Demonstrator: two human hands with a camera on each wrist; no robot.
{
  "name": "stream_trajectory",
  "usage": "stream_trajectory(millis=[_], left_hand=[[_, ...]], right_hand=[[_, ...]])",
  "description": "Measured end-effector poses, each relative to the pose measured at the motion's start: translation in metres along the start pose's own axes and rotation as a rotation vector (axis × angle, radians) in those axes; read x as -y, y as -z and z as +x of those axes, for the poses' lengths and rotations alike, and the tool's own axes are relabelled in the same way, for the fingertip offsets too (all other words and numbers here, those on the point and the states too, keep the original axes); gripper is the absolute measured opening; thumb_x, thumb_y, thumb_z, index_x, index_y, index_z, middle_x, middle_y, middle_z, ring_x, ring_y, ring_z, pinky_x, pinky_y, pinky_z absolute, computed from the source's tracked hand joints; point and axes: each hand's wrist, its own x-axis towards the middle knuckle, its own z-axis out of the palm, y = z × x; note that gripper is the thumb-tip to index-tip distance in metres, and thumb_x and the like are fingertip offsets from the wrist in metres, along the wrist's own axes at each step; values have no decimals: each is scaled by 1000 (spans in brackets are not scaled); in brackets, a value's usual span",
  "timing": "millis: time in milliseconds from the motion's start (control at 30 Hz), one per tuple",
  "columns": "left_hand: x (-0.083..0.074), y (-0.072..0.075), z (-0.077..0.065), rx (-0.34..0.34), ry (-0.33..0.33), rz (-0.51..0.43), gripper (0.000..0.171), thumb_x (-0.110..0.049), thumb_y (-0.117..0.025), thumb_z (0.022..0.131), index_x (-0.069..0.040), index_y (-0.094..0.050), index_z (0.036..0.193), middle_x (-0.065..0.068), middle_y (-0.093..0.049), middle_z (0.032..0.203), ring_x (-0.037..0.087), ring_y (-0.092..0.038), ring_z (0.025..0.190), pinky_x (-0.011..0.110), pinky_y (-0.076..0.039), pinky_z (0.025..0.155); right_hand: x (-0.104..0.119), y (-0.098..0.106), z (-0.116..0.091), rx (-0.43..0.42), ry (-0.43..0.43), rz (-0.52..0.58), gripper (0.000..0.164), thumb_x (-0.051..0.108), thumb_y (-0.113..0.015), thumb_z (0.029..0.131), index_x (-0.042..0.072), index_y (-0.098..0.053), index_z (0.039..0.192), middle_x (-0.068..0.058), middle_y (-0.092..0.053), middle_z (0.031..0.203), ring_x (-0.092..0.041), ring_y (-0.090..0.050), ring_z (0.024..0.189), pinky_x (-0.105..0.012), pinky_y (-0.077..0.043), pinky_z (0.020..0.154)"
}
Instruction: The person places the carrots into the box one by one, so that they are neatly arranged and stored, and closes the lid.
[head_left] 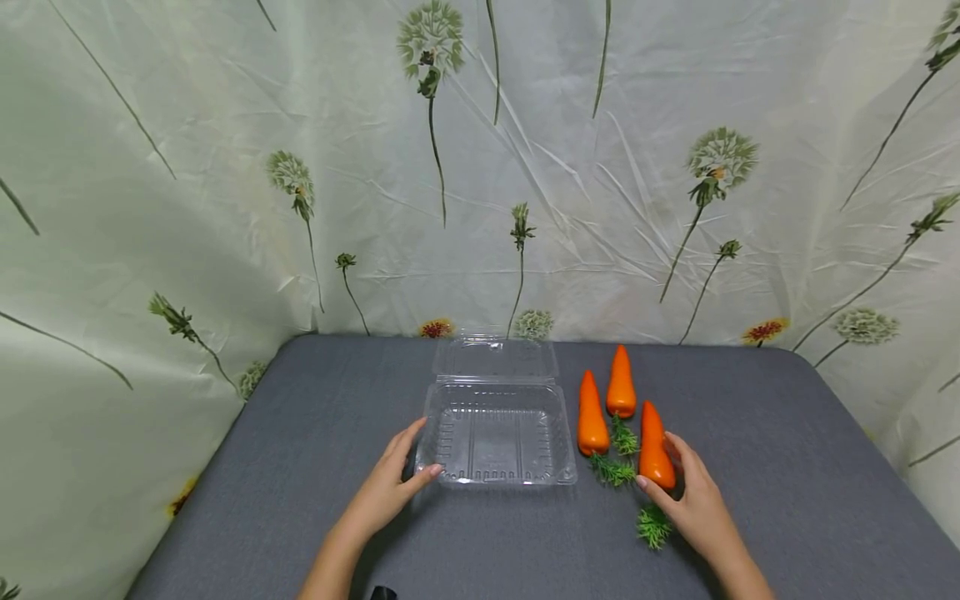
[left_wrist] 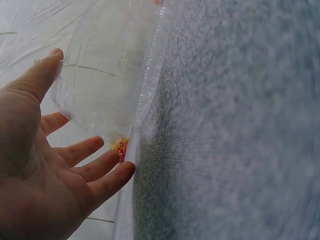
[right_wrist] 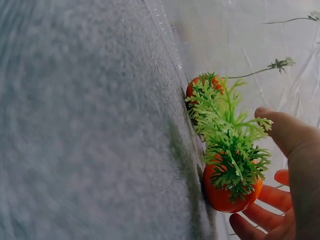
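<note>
With the left hand loosely spread at the left edge of the clear container, lower centre of the head frame; with the right hand unclenched around an orange carrot, lower right; cannot tell whether touching either; with two more carrots between.

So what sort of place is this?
Probably a makeshift indoor filming setup: a flower-print curtain hangs behind and beside a grey table, where an open clear box and three carrots lie.
</note>
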Motion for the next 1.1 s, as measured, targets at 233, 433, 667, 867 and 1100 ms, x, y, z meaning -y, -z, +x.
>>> stream_trajectory(millis=[233, 433, 667, 867, 1100], left_hand=[[4, -3, 0, -7, -2, -67, 68, -34, -64, 83, -20, -29, 140, 11, -34, 137, 32, -40, 117, 47, -37, 90], [-2, -2, -1, -8, 16, -171, 66, -22, -65, 84, -14, -30, 139, 16, -37, 135, 34, -38, 119, 49, -35, 91], [5, -7, 0, 12, 27, -325, 67, -18, -64, 84, -16, -26, 140, 23, -33, 136, 36, -34, 123, 50, -32, 94], [8, -11, 0, 38, 64, -470, 68, -18, -63, 85, -19, -23, 140, 23, -27, 140, 41, -32, 122, 52, -30, 94], [8, -14, 0, 51, 92, -567, 69, -20, -62, 86, -21, -20, 141, 21, -26, 140, 40, -32, 122, 50, -33, 92]], right_hand=[[-6, -3, -1, -13, -37, -15, 71, 25, -70, 79, -6, -32, 131, -25, -43, 121, -38, -45, 106, -51, -40, 77], [-9, -5, -1, -80, -22, -13, 64, 15, -73, 76, -6, -37, 126, -25, -46, 116, -38, -48, 101, -39, -44, 74], [-9, -4, -1, -71, -104, 0, 62, 18, -71, 78, -8, -38, 124, -27, -47, 112, -39, -52, 95, -44, -45, 68], [-5, 2, 0, -12, -254, 29, 63, 25, -67, 82, -9, -37, 126, -30, -48, 113, -38, -53, 93, -43, -45, 69], [-3, 3, 0, -98, -302, 87, 56, 18, -66, 82, -5, -42, 126, -27, -49, 113, -35, -51, 96, -19, -43, 64]])
